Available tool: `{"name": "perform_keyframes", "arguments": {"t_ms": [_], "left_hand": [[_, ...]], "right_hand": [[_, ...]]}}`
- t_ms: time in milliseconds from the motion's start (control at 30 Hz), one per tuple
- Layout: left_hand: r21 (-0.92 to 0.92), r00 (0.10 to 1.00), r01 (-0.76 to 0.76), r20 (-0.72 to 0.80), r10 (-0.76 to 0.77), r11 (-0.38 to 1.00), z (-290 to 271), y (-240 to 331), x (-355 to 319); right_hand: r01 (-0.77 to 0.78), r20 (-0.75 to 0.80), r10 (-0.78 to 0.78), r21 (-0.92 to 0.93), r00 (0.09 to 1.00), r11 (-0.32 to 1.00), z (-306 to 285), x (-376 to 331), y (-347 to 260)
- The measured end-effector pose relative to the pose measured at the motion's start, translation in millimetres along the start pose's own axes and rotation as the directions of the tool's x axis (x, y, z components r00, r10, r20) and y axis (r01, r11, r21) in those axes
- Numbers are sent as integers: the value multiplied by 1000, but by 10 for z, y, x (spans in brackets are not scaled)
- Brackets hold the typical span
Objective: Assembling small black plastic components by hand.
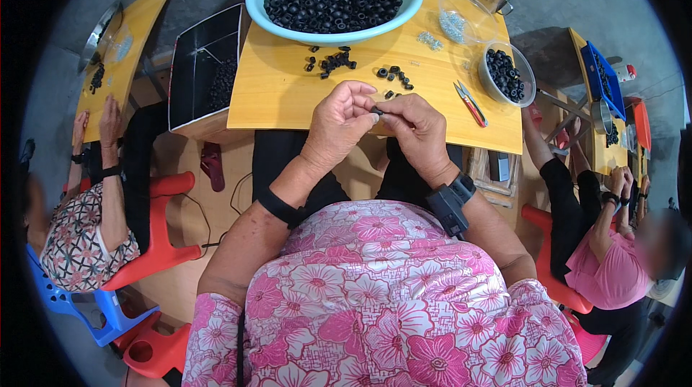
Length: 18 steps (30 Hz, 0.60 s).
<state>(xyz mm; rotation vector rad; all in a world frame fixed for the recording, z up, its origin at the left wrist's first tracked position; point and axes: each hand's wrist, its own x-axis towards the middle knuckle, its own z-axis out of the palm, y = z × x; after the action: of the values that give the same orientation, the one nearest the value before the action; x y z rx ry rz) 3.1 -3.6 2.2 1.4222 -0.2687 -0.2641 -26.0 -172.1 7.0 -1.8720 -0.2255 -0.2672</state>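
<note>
Small black ring [377,110], pinched between the fingertips of both hands just above the near edge of the yellow table [288,99]. Left hand [337,124] closed on the ring from the left, thumb and forefinger meeting at it; right hand [417,127] closed on it from the right, remaining fingers curled under. Whether a second piece sits inside the ring: too small to tell.

For a clean step, judged from the pose: ring kept level between the pads, pressure squarely across its rim rather than on one side, wrists low and close to the table edge so that a slipped part lands on the wood and not in the lap.

Just beyond the hands, loose black rings [333,63] scattered on the tabletop; red-handled pliers [470,104] to the right, untouched. Farther out, a large turquoise basin [259,9] heaped with rings, a clear bowl of rings [490,81] at right, a clear dish with small metal bits [453,25]. Co-workers seated at neighbouring tables on either side.
</note>
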Motion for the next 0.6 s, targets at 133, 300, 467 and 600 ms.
{"name": "perform_keyframes", "arguments": {"t_ms": [133,300,467,600], "left_hand": [[73,999,1,32,-4,997,-29,29,14],[96,1000,-4,21,2,995,-61,24,38],[156,996,-24,-81,37,987,-182,-133,87],[146,995,7,-95,6,989,-189,-103,115]], "right_hand": [[209,52,-203,-167,978,964,-22,0,7],[204,6,-206,-181,979,962,-120,58,37],[-177,-193,165,-50,967,983,-379,160,204],[-87,-118,61,-236,991,968,-378,187,218]]}}
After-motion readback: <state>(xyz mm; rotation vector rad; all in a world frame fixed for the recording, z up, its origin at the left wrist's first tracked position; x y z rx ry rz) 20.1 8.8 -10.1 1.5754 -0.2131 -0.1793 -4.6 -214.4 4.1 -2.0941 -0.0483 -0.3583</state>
